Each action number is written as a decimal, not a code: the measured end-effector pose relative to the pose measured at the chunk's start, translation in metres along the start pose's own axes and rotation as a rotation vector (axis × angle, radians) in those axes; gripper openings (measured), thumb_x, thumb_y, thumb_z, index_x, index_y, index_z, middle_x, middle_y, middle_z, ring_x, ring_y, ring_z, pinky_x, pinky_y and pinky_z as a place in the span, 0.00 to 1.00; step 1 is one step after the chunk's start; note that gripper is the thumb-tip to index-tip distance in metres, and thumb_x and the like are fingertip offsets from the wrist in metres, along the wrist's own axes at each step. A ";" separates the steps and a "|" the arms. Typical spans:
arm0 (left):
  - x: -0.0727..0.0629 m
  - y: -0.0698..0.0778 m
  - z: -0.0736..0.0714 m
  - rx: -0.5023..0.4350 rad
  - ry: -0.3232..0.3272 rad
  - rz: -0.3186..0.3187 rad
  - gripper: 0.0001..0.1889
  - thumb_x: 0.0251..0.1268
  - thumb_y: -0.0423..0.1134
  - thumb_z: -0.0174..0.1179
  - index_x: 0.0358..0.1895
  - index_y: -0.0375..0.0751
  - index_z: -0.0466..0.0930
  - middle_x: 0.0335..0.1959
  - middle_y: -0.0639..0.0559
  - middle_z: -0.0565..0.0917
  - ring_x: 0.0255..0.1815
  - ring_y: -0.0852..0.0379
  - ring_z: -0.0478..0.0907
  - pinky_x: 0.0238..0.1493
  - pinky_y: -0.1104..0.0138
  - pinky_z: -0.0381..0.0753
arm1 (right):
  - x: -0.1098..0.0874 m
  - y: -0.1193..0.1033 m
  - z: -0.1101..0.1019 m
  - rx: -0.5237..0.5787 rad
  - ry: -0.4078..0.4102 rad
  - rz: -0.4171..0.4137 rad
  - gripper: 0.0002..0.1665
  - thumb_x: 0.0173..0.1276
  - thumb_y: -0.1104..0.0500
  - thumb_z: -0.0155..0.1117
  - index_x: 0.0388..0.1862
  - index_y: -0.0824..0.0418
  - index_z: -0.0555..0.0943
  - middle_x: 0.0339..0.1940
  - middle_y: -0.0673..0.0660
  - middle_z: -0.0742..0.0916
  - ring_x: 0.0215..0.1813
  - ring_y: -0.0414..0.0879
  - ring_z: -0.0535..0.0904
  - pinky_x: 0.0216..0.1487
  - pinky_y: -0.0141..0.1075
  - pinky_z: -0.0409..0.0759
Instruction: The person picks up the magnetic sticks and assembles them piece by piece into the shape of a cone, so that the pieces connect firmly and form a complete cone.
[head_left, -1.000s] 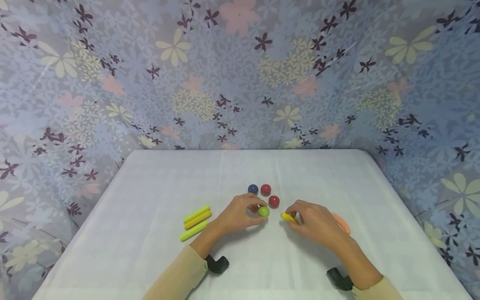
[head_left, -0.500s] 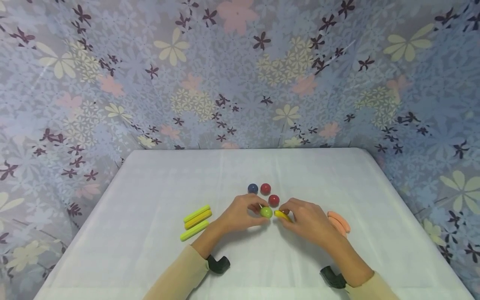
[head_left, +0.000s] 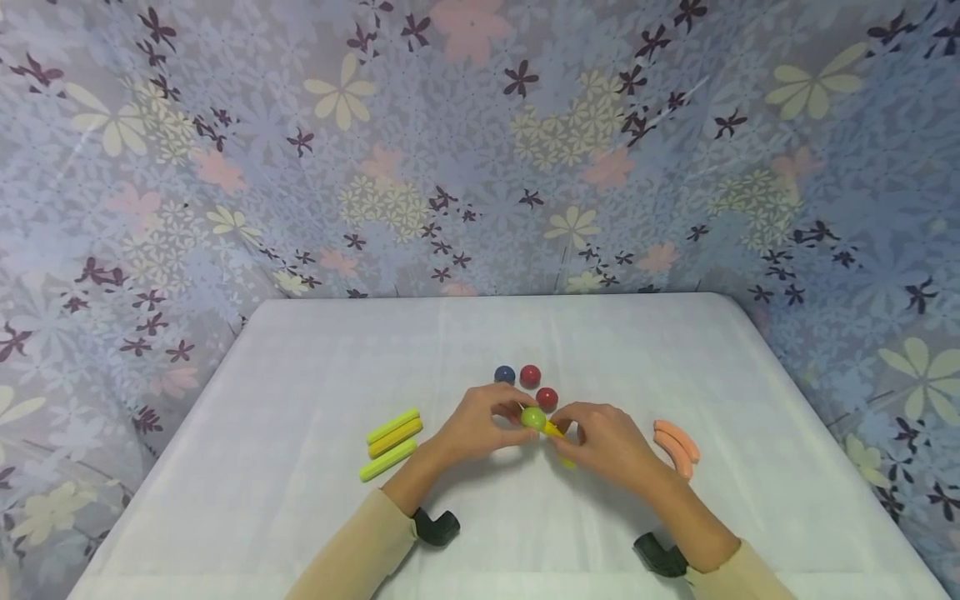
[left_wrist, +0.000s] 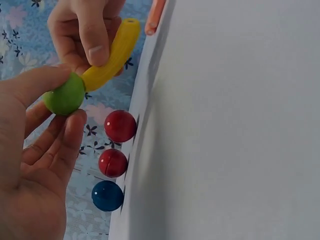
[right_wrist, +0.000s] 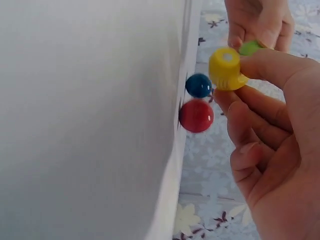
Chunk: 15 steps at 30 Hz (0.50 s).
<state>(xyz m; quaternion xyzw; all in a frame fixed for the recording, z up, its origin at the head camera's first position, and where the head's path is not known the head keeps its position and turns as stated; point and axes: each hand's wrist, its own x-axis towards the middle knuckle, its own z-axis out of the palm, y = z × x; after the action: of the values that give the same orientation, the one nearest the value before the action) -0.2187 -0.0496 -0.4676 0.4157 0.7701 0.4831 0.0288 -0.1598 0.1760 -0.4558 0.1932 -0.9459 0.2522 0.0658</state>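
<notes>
In the head view my left hand [head_left: 480, 427] pinches a glossy green ball [left_wrist: 69, 96] between thumb and fingertips. A short, ribbed, curved yellow rod [left_wrist: 112, 57] is pinched by my right hand [head_left: 611, 442]. One end of the rod meets the ball's side in the left wrist view; the other end, with a small disc in its face, points away from the ball. From the right wrist, that yellow end hides part of the green ball. Just beyond the hands lie a blue ball [head_left: 505, 374], a red ball [head_left: 530, 376] and another red ball [head_left: 547, 398].
Left of my left forearm, several straight rods lie side by side: a lime rod [head_left: 393, 426], a yellow rod [head_left: 396, 438] and another lime rod [head_left: 387, 461]. Two curved orange rods [head_left: 681, 442] lie right of my right hand. A white cloth covers the table [head_left: 337, 358].
My right hand has moved left with the yellow rod, closing the gap until its end meets the green ball. My left hand has shifted the ball slightly right.
</notes>
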 end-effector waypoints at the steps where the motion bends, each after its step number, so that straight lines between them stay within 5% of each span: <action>1: 0.000 0.000 0.000 -0.016 0.011 0.004 0.19 0.54 0.41 0.72 0.50 0.43 0.82 0.42 0.61 0.82 0.40 0.64 0.79 0.41 0.69 0.81 | 0.000 0.000 0.001 0.030 -0.007 0.002 0.13 0.57 0.51 0.73 0.41 0.50 0.85 0.30 0.38 0.83 0.23 0.34 0.70 0.23 0.30 0.72; 9: 0.001 0.004 0.003 -0.078 0.063 0.006 0.19 0.53 0.35 0.72 0.50 0.38 0.81 0.42 0.54 0.82 0.39 0.59 0.80 0.42 0.64 0.82 | 0.000 -0.002 0.008 0.175 -0.068 -0.007 0.09 0.63 0.51 0.68 0.42 0.49 0.84 0.28 0.36 0.80 0.30 0.34 0.74 0.28 0.31 0.75; 15: 0.001 0.028 -0.005 -0.097 0.059 0.003 0.18 0.52 0.28 0.70 0.48 0.34 0.81 0.41 0.46 0.82 0.39 0.50 0.81 0.41 0.56 0.82 | -0.001 -0.002 0.009 0.158 -0.101 -0.056 0.10 0.64 0.50 0.67 0.43 0.51 0.85 0.29 0.36 0.80 0.30 0.33 0.74 0.29 0.31 0.75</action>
<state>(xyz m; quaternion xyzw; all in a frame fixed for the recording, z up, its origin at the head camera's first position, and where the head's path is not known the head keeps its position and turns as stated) -0.2039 -0.0472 -0.4432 0.4006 0.7456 0.5320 0.0253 -0.1587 0.1702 -0.4628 0.2367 -0.9193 0.3142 0.0095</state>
